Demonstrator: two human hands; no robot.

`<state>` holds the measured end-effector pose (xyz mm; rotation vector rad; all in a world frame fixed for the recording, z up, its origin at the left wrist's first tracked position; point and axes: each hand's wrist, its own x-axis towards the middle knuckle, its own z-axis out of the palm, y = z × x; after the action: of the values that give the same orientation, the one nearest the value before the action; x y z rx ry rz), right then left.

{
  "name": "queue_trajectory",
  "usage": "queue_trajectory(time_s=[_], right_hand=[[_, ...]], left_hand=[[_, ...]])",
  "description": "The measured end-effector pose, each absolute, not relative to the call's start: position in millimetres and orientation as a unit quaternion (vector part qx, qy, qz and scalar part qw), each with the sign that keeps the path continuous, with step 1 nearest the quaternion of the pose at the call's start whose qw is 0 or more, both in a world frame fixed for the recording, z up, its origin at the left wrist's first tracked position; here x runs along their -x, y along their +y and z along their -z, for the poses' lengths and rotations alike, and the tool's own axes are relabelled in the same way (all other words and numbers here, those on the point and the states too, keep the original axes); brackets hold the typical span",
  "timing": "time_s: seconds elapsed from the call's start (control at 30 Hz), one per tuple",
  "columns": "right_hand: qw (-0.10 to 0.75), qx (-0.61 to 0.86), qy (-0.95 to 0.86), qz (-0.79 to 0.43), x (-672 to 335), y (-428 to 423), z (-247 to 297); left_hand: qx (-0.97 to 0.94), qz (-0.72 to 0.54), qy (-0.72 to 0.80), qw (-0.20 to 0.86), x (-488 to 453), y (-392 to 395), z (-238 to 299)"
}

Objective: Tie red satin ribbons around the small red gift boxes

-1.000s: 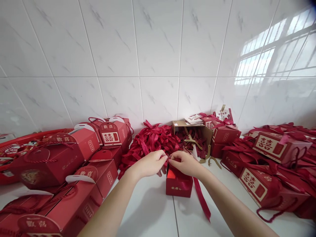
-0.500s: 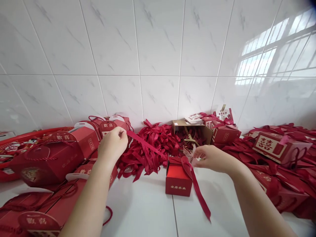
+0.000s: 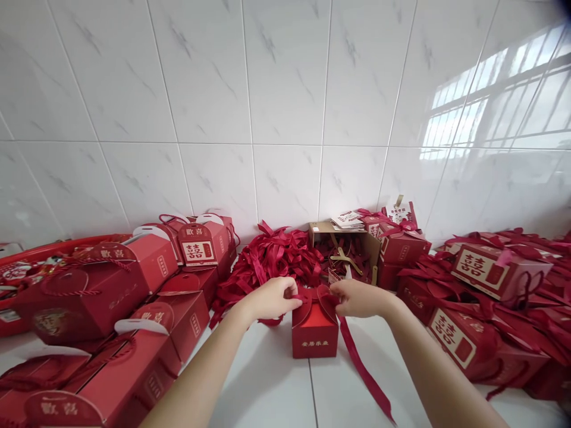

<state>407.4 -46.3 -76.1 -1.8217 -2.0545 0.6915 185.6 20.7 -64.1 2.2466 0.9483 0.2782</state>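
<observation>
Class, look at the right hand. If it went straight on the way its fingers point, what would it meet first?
The right hand would probably first meet the near rounded flap of the small red gift box. The fingertips may already touch it; depth is unclear.

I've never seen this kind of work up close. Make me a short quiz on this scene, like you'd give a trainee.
1. True or false: the left hand and the right hand are on opposite sides of the small red gift box.
2. What is heaped just beyond the left hand? (a) printed cards (b) red ribbons (c) gold strips
3. Fill in: the long ribbon tail trails down nearer the ____ hand.

Key: 1 true; 2 b; 3 right.
</observation>
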Motion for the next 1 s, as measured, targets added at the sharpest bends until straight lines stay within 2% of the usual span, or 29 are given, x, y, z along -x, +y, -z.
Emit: queue_trajectory(time_s=[0.2, 0.33, 0.53, 0.67, 0.83, 1.0], right_hand=[[0.191, 0.614, -0.704, -0.3, -409, -53, 68], [0.242, 0.604, -0.686, -0.326, -405, -57, 62], [0.236, 0.595, -0.734, -0.228, -407, -50, 66], [0.233, 0.609, -0.725, -0.22, -407, -46, 69], [0.281, 0.617, -0.71, -0.189, -404, -47, 68], [0.216, 0.644, -0.705, -0.205, -408, -47, 68]], left_hand=[[-0.819, -0.133, 0.351, 0.435, -178, 28, 57], [-0.824, -0.169, 0.372, 0.393, -179, 28, 55], [-0.829, -0.175, 0.412, 0.335, -186, 27, 60], [-0.832, -0.163, 0.414, 0.332, -187, 27, 65], [-0.827, -0.168, 0.41, 0.347, -188, 27, 67], [-0.824, -0.183, 0.4, 0.357, -187, 24, 65]])
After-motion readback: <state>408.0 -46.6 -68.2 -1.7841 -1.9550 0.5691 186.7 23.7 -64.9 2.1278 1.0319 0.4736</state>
